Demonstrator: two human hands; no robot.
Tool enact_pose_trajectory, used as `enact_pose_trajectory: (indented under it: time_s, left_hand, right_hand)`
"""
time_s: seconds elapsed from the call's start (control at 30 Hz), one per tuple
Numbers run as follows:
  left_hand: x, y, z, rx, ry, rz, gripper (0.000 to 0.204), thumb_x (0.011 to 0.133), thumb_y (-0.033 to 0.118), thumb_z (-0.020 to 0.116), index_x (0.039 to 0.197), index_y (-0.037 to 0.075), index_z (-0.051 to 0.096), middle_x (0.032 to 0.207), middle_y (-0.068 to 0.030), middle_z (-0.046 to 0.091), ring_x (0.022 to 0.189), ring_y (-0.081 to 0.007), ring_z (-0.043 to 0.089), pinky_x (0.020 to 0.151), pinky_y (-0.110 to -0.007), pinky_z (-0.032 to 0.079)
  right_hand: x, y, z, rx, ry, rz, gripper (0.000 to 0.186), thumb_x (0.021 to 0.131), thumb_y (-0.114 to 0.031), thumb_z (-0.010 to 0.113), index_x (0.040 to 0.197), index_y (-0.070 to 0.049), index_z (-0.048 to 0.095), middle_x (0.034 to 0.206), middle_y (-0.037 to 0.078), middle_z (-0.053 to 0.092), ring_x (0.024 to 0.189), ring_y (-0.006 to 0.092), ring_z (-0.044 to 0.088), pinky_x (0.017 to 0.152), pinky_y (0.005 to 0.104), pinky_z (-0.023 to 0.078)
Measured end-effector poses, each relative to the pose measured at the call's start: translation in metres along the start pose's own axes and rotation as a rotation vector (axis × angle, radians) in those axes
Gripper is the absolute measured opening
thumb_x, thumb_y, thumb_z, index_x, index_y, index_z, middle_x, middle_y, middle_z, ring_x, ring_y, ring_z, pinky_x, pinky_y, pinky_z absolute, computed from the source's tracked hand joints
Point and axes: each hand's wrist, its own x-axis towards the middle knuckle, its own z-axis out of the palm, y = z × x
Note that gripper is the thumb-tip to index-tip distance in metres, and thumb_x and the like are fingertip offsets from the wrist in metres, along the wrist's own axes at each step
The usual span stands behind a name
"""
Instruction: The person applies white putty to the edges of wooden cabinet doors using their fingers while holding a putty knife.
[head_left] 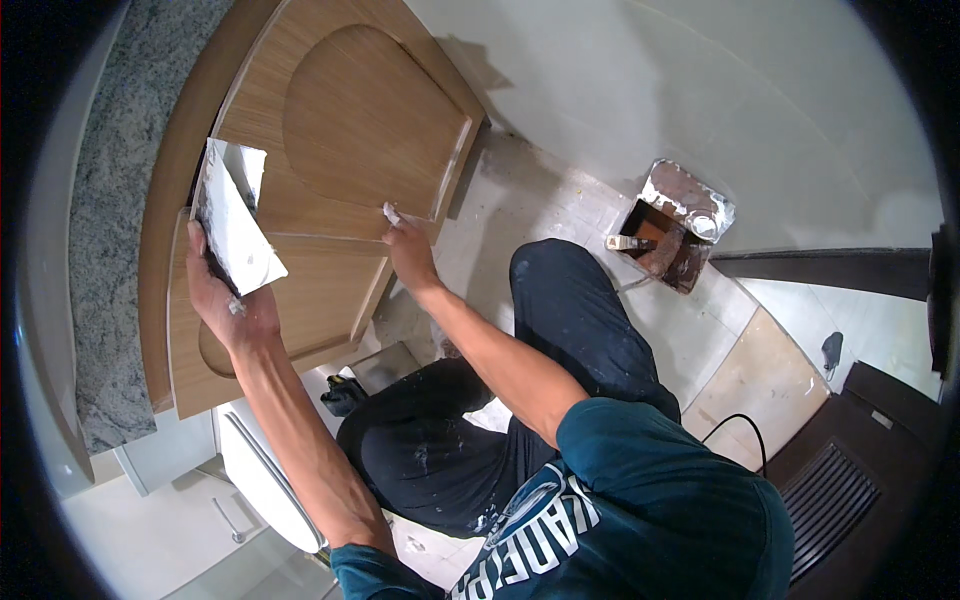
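My left hand (232, 305) holds up a bent white sheet (240, 230), smeared with white paste, in front of the wooden cabinet doors. A dab of white paste sticks to that hand near the wrist. My right hand (411, 255) is closed, with something small and white (391, 213) at its fingertips; whether it is a piece or a paste-coated finger I cannot tell. Those fingertips are at the seam between the upper wooden door (365, 115) with its arched panel and the lower wooden door (310, 285). White filler shows along the door edges.
An open box (686, 262) stands on the tiled floor by the wall, with a paint-stained lid (690, 200) and a brush (630, 243). A grey stone countertop (130, 200) runs along the left. A dark slatted panel (825, 500) lies at lower right. My bent knees (575, 310) take up the middle.
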Motion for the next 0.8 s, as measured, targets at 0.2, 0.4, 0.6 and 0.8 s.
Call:
enact_pose_trajectory:
  time_s: [0.2, 0.4, 0.6, 0.8]
  left_hand:
    - [-0.001, 0.000, -0.001, -0.022, -0.023, 0.012, 0.034, 0.099, 0.025, 0.048, 0.120, -0.001, 0.055, 0.108, -0.0077, 0.065, 0.092, -0.0158, 0.063, 0.075, -0.030, 0.050]
    - [-0.001, 0.001, 0.007, -0.050, -0.004, -0.003, 0.034, 0.099, 0.025, 0.049, 0.120, -0.001, 0.055, 0.109, -0.0083, 0.065, 0.095, -0.0160, 0.063, 0.079, -0.030, 0.050]
    - [0.001, 0.000, -0.003, -0.035, -0.044, 0.013, 0.034, 0.099, 0.025, 0.048, 0.119, -0.001, 0.056, 0.110, -0.0081, 0.065, 0.096, -0.0155, 0.063, 0.080, -0.030, 0.050]
    - [0.001, 0.000, -0.006, -0.045, -0.055, 0.015, 0.032, 0.100, 0.025, 0.048, 0.118, 0.000, 0.057, 0.108, -0.0071, 0.065, 0.094, -0.0147, 0.063, 0.078, -0.029, 0.050]
  right_hand:
    - [-0.002, -0.006, 0.010, 0.052, -0.019, -0.169, 0.038, 0.080, -0.018, 0.051, 0.112, 0.000, 0.062, 0.091, 0.005, 0.055, 0.089, 0.0203, 0.051, 0.078, 0.0357, 0.040]
    - [0.010, -0.011, -0.012, 0.533, -0.007, 0.288, 0.009, 0.087, -0.021, 0.054, 0.094, -0.016, 0.056, 0.087, -0.005, 0.051, 0.076, 0.0094, 0.042, 0.071, 0.0275, 0.034]
    - [-0.002, -0.003, 0.011, 0.565, -0.022, 0.287, 0.014, 0.083, -0.023, 0.054, 0.096, -0.017, 0.055, 0.087, -0.004, 0.048, 0.082, 0.0102, 0.040, 0.072, 0.0280, 0.033]
    - [-0.011, -0.013, 0.036, 0.090, -0.011, -0.020, 0.074, 0.083, -0.015, 0.056, 0.149, -0.005, 0.024, 0.093, 0.005, 0.050, 0.088, 0.0196, 0.047, 0.082, 0.0379, 0.041]
